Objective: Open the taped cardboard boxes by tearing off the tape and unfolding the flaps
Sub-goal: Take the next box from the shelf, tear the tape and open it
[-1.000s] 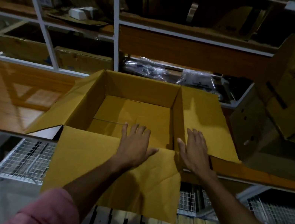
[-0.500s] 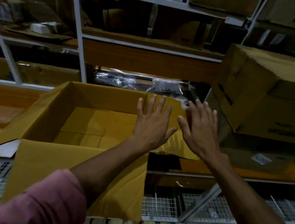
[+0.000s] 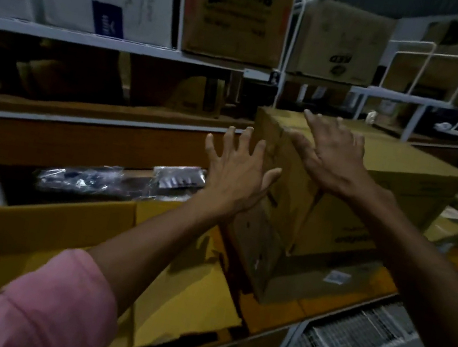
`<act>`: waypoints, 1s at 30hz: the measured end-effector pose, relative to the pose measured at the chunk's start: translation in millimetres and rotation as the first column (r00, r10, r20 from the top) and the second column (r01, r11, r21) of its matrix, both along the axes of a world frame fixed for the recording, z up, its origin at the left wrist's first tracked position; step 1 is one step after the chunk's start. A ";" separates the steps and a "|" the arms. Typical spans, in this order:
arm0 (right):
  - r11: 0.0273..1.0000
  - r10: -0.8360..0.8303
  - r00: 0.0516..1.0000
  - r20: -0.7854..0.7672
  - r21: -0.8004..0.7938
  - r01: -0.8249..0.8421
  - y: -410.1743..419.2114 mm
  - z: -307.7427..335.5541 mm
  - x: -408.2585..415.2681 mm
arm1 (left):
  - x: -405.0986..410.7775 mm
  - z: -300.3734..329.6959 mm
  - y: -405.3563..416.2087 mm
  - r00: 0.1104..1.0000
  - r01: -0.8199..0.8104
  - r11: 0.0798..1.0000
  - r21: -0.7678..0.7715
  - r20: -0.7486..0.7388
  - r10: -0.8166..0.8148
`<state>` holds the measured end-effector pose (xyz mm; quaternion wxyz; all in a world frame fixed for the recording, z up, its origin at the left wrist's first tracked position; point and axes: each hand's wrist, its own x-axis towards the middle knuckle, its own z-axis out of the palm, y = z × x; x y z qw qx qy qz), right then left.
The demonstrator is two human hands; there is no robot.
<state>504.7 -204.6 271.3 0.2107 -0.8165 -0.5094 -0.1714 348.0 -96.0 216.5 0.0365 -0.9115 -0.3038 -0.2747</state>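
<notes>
Your left hand (image 3: 235,171) is spread, fingers fanned and holding nothing, just short of the near corner of the closed box (image 3: 351,175); whether it touches the cardboard cannot be told. Your right hand (image 3: 331,151) is likewise flat and splayed, palm down over the box's top edge, gripping nothing. Two flat palms, one at the side and one on top, suit bracing or drawing a bulky carton toward you before its tape is worked.

The closed box sits at 2 o'clock from your left hand, tilted atop a lower box (image 3: 287,286) on the shelf (image 3: 271,310); its flaps appear unopened, and any tape is too dim to make out.

At 7 o'clock, under your left forearm, lies the open box (image 3: 30,231), flaps folded out, judged finished with. At 9 o'clock a plastic-wrapped bundle (image 3: 117,182) rests behind it. At 12 o'clock, stored cartons (image 3: 235,17) fill the upper rack.
</notes>
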 end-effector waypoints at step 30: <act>0.794 -0.201 0.953 -0.226 -0.607 0.023 16.7 33.6 452.3 | 297.6 63.0 97.2 0.875 -0.429 0.826 -0.365 -0.396 0.280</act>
